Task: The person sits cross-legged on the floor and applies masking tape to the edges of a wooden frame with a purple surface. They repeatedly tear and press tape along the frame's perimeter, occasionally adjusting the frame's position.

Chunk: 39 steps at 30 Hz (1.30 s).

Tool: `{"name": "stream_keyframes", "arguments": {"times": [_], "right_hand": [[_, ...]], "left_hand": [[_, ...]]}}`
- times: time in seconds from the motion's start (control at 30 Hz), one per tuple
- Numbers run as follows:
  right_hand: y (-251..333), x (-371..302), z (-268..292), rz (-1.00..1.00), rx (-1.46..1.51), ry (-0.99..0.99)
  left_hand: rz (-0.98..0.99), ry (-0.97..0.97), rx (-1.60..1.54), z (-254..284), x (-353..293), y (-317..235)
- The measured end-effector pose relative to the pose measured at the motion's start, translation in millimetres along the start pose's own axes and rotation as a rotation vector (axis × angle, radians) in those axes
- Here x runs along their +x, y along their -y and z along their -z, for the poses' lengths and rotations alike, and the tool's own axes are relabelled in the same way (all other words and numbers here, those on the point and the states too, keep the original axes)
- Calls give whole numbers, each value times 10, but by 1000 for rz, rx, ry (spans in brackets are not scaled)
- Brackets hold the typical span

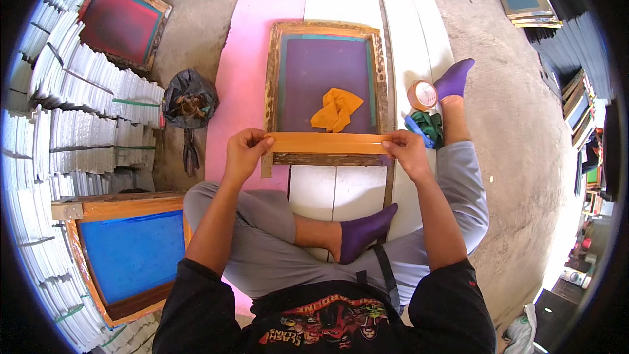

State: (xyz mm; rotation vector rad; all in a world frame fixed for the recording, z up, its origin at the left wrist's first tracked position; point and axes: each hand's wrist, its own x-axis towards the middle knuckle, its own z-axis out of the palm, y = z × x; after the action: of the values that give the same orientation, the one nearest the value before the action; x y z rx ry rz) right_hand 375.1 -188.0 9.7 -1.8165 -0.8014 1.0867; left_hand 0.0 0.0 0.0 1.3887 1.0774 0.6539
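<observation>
A: How is each grip closed?

B: The tape strip is pinched at its 9 o'clock end by the left grip and at its 3 o'clock end by the right grip.

A: What look is given by the strip?

B: It is seen as long, flat and smooth, tan-orange, drawn straight across the 6 o'clock end of a wooden frame. Whether it is stuck down cannot be told.

A: And the frame?

B: Its rough, mottled wood is filled with taut purple mesh, edged in teal. A crumpled orange cloth is laid on the mesh, at the strip's 12 o'clock.

A: Farther out?

B: The frame is carried by a surface of pink and white boards. A brown tape roll is placed at the right grip's 1 o'clock; a wrinkled black plastic bag is seen at the left grip's 10 o'clock.
</observation>
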Motion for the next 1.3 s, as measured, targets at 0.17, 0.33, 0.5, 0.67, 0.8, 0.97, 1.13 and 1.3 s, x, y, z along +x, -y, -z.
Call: {"name": "stream_keyframes", "arguments": {"times": [0.17, 0.33, 0.5, 0.67, 0.8, 0.97, 1.13, 1.3], "right_hand": [[18, 75, -42, -42, -84, -89], [-20, 109, -118, -82, 14, -81], [-77, 134, -167, -137, -11, -108], [-230, 163, -220, -122, -54, -157], [-124, 192, -227, -160, -81, -164], [-181, 232, -225, -114, -90, -165], [-325, 246, -202, 47, -202, -122], [-124, 217, -218, 114, -358, -103]], "left_hand": [[74, -4, -78, -66, 154, 101], [177, -22, -28, -27, 202, 121], [245, -32, -15, -29, 241, 166], [335, -47, 158, -105, 368, 120], [332, -37, 159, -125, 393, 156], [383, -57, 153, -136, 377, 125], [354, -87, 219, -148, 369, 145], [282, -35, 346, -160, 442, 70]]}}
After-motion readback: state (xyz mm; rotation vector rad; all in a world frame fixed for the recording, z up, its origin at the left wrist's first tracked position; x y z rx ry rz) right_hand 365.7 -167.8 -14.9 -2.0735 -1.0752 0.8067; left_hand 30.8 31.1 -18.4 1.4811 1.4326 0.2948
